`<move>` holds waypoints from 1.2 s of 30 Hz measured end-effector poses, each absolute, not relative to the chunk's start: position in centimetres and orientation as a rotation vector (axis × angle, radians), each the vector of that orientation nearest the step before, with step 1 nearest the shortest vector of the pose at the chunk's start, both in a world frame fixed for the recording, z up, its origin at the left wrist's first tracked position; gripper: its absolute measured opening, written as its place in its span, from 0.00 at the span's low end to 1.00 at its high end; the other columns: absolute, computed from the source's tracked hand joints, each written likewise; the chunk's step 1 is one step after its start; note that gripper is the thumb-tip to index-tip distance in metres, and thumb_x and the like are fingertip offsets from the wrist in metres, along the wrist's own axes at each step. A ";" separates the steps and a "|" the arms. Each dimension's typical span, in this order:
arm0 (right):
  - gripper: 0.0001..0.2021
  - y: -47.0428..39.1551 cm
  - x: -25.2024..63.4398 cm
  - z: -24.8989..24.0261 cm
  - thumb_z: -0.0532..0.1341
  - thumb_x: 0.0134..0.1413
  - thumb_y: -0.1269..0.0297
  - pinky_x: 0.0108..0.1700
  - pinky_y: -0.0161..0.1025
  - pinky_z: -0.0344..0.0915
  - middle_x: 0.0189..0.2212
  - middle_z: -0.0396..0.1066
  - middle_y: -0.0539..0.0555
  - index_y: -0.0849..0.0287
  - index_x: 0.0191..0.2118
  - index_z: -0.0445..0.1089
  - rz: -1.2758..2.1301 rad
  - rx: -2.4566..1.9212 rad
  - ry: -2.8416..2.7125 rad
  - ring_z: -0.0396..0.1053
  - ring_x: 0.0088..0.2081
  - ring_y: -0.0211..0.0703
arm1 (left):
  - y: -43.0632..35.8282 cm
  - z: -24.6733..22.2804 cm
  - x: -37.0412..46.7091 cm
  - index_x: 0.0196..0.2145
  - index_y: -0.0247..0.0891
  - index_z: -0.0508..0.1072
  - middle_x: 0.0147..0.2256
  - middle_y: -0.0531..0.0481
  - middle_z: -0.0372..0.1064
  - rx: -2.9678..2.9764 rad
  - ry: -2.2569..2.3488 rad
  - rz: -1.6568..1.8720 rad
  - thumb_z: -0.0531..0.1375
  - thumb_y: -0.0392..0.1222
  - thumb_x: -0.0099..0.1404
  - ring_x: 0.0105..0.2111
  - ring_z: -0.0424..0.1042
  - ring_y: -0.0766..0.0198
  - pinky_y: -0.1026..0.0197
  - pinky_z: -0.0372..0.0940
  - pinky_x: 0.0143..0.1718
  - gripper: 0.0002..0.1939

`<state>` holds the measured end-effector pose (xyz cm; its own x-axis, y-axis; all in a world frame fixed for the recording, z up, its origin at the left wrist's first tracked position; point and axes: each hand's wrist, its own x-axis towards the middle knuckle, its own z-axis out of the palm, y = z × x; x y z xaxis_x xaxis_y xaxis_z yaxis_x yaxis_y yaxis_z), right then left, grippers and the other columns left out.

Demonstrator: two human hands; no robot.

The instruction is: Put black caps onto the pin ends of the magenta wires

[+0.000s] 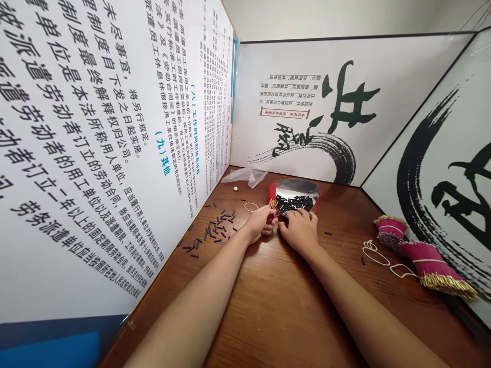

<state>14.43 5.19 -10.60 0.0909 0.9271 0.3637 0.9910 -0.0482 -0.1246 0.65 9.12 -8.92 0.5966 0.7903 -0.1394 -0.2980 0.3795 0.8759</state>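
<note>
My left hand (262, 224) is closed around a small bunch of thin pink wires (270, 216) with gold-coloured tips that point up and away from me. Close beside it, my right hand (298, 228) has its fingers bent at the front of a heap of short black tubes (295, 202). Its thumb and forefinger come together near the wires, but whatever they pinch is too small and hidden to make out. The heap lies in an opened bag (313, 189), silver inside and red at the edges, just beyond both hands.
Many loose black tubes (217, 230) lie scattered on the brown table (261, 306) at left. Two tied bundles of pink wires (437, 266) and a pale rubber band (376, 253) are at right. Clear plastic (249, 177) lies behind. Printed panels (299, 61) wall the table in.
</note>
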 end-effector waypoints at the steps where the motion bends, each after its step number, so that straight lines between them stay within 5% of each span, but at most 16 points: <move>1: 0.15 5.2 14.5 -10.6 0.55 0.56 0.60 0.59 0.55 0.42 0.46 0.75 0.59 0.61 0.44 0.74 -0.256 -2.031 -1.902 0.60 0.55 0.58 | 9.1 -9.0 0.7 0.29 0.39 0.57 0.19 0.58 0.57 0.949 0.616 0.758 0.52 0.38 0.59 0.12 0.44 0.77 0.71 0.37 0.14 0.03; 10: 0.12 5.5 14.7 -11.0 0.57 0.55 0.62 0.55 0.53 0.48 0.45 0.75 0.59 0.59 0.41 0.74 -0.283 -1.909 -1.864 0.64 0.49 0.55 | 9.0 -9.1 0.7 0.32 0.40 0.57 0.18 0.60 0.56 1.016 0.615 0.773 0.53 0.38 0.59 0.11 0.43 0.77 0.71 0.36 0.14 0.05; 18: 0.21 5.6 14.6 -11.0 0.56 0.52 0.67 0.53 0.52 0.52 0.50 0.71 0.61 0.61 0.53 0.68 -0.308 -1.727 -1.703 0.62 0.52 0.56 | 9.0 -9.1 0.9 0.32 0.40 0.57 0.18 0.62 0.50 1.033 0.636 0.773 0.56 0.37 0.58 0.13 0.43 0.77 0.72 0.37 0.14 0.07; 25: 0.14 5.3 14.4 -10.3 0.54 0.51 0.71 0.51 0.46 0.55 0.42 0.75 0.54 0.57 0.43 0.72 -0.158 -1.444 -1.650 0.66 0.47 0.49 | 9.0 -9.1 1.0 0.32 0.40 0.57 0.19 0.62 0.51 1.054 0.656 0.800 0.57 0.42 0.62 0.14 0.44 0.77 0.72 0.38 0.14 0.09; 36: 0.16 5.4 14.5 -10.5 0.55 0.52 0.69 0.49 0.46 0.56 0.42 0.75 0.55 0.58 0.46 0.73 -0.119 -1.460 -1.688 0.66 0.45 0.50 | 9.0 -9.3 1.0 0.32 0.40 0.58 0.17 0.64 0.47 1.054 0.633 0.798 0.59 0.47 0.63 0.13 0.40 0.77 0.72 0.38 0.14 0.13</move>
<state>14.47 5.44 -10.54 0.0736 0.7555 0.6510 0.8392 0.3057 -0.4497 1.03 8.98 -9.30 0.5680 0.8192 -0.0792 -0.2635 0.2722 0.9254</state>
